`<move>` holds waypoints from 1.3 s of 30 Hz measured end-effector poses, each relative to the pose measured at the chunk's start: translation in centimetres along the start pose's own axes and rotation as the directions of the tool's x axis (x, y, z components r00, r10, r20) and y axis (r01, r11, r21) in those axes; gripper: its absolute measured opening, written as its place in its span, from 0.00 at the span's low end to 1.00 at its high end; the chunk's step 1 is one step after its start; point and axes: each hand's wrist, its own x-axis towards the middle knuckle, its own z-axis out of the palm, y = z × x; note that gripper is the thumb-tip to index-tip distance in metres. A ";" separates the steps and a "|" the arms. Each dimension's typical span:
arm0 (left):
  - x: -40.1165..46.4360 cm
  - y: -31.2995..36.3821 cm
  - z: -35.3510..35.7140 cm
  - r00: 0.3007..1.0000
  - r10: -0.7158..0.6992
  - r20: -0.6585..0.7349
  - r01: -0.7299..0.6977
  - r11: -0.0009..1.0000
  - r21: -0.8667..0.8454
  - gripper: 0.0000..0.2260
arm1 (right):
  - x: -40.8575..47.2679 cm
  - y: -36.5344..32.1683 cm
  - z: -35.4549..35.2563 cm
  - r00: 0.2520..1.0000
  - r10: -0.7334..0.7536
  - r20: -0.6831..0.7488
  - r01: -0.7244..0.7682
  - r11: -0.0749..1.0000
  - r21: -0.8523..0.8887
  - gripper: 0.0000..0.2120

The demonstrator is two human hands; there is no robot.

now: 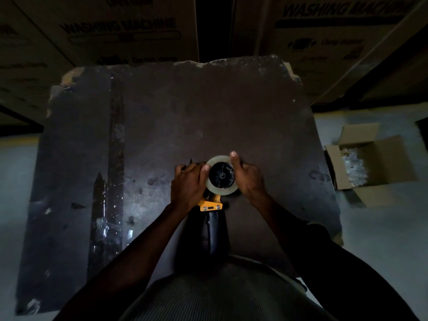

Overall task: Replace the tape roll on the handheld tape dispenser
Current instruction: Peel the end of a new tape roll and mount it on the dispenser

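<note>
A handheld tape dispenser (212, 206) with a yellow frame and a black handle lies flat on the dark board (208, 112), handle pointing toward me. A clear tape roll (217, 189) sits around its black hub (221, 175). My left hand (188, 183) covers the dispenser's front end at the left, thumb touching the roll's left edge. My right hand (246, 178) grips the roll's right side, with one fingertip on its far rim. The dispenser's blade end is hidden under my left hand.
The board is a worn dark sheet with torn corners and old tape strips (115, 158) down its left part. An open cardboard box (375, 167) with clear plastic inside stands on the floor at the right. Large printed cartons (120, 28) rise behind the board.
</note>
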 end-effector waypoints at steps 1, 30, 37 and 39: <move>0.2 -0.4 0.2 1.000 0.009 0.012 -0.009 1.000 -0.011 0.28 | 0.0 0.0 0.0 1.000 -0.001 0.000 0.001 1.000 0.017 0.46; 0.4 -1.8 -3.4 0.963 0.230 0.142 -0.197 0.958 -0.210 0.26 | -1.6 -0.6 -5.0 0.647 -0.606 0.463 0.762 0.501 -0.409 0.47; -0.1 -1.3 -3.6 0.954 0.251 0.164 -0.226 0.962 -0.155 0.30 | -1.4 -1.4 -4.7 0.660 -0.561 0.500 0.751 0.512 -0.416 0.48; 0.0 -1.7 -3.3 0.953 0.235 0.190 -0.215 0.970 -0.117 0.33 | -1.5 -1.2 -4.7 0.652 -0.576 0.493 0.757 0.529 -0.384 0.48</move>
